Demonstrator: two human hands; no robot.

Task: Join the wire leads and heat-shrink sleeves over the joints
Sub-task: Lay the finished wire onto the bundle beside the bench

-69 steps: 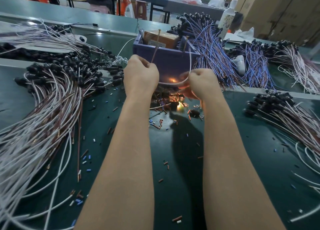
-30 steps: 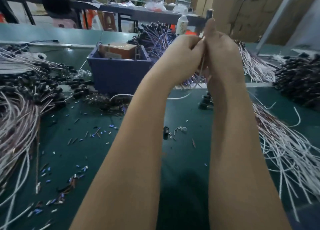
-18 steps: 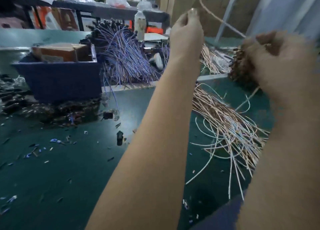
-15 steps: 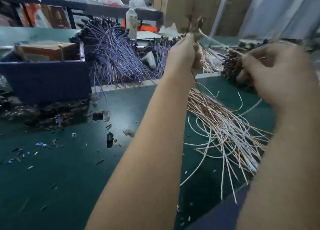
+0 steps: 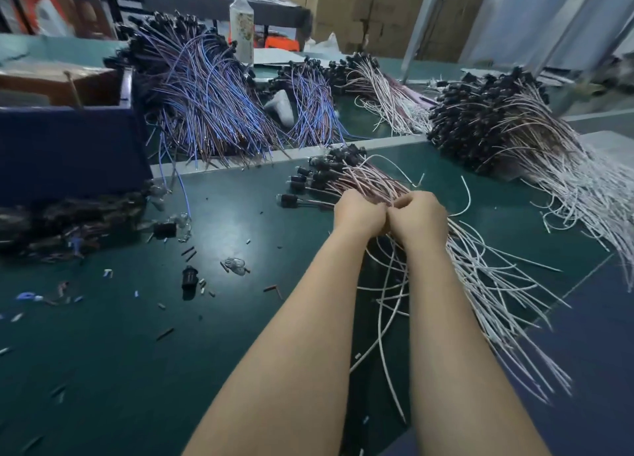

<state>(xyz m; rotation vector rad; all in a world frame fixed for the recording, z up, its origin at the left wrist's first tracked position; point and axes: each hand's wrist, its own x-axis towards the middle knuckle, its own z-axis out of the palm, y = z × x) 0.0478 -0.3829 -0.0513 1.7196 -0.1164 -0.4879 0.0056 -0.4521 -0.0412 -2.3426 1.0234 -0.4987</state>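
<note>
Behind the wire leads (image 5: 380, 181), bottle (image 5: 242, 30) label unreadable.

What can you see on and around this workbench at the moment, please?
Work mat: one, dark green, covering the bench.
Bin: one, dark blue, left edge.
Box: one, brown, inside the bin.
Blue-and-brown wire bundles: two, black ends, behind the mat.
White-and-pink wire bundles: three; one under the hands, one at the back, one at right.
Bottle: one, clear with a label, far back.
Loose socket: one, black, on the mat left of the forearms.
Sleeve offcuts: many, blue, white and dark, scattered at left.
Left hand: fingers curled, over the near bundle.
Right hand: fingers curled, touching the left; what they hold is hidden.
</note>
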